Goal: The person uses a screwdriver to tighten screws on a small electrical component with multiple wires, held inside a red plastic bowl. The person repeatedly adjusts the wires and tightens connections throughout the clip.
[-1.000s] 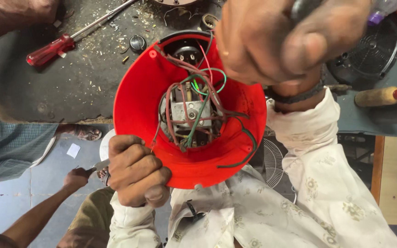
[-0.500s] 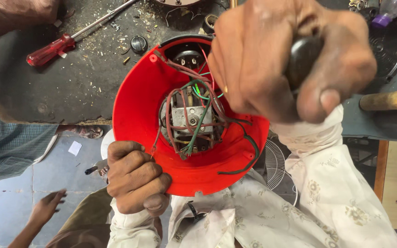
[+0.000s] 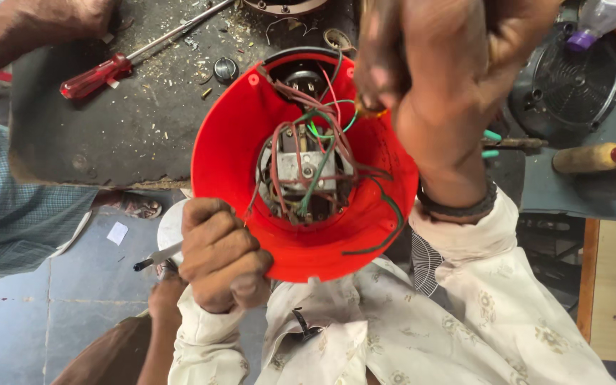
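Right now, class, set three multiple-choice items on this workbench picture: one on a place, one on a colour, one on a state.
1. Where does the red-handled screwdriver lie?
A. on the dark worktop, upper left
B. inside the housing
C. on the floor

2. What colour is the round plastic housing around the wired motor?
A. blue
B. red
C. white

3. How does the left hand stand?
A. open and flat
B. clear of the housing
C. closed on the housing's lower rim

Key: 1 A, it rests on the dusty worktop left of the housing. 2 B, the wall is bright red. 3 C, its fingers curl over the rim, while the right hand is raised above the wires.
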